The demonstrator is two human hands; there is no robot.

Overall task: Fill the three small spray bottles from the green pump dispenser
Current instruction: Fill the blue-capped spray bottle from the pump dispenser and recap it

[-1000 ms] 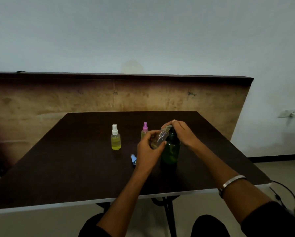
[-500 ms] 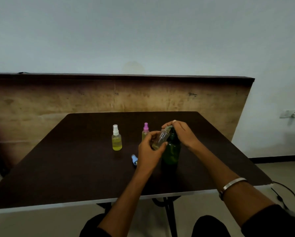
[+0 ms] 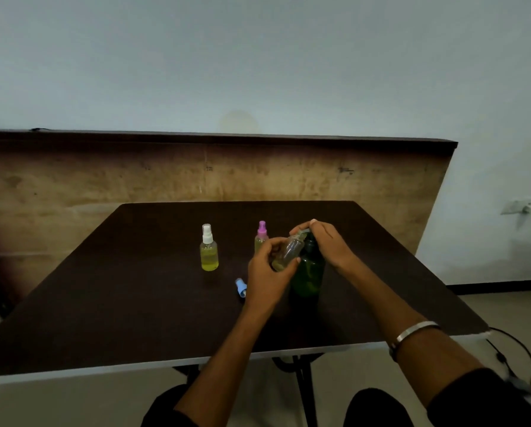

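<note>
Green dispenser (image 3: 308, 272) stands mid-table (image 3: 104, 303), right hand (image 3: 329, 241) curled on its pump. Left hand (image 3: 267, 272) grips one tilted clear bottle (image 3: 289, 252) at the spout. Two capped bottles (white (image 3: 209, 248), pink (image 3: 261, 238)) stand left; one blue cap (image 3: 241, 287) lies near.

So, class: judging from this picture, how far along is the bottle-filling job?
Done: the white-capped bottle stands capped with yellow liquid, and the pink-capped bottle looks likewise. In hand: the left hand tilts the open third bottle at the green dispenser while the right hand presses the pump. Left: finish filling, then refit the blue cap.
</note>
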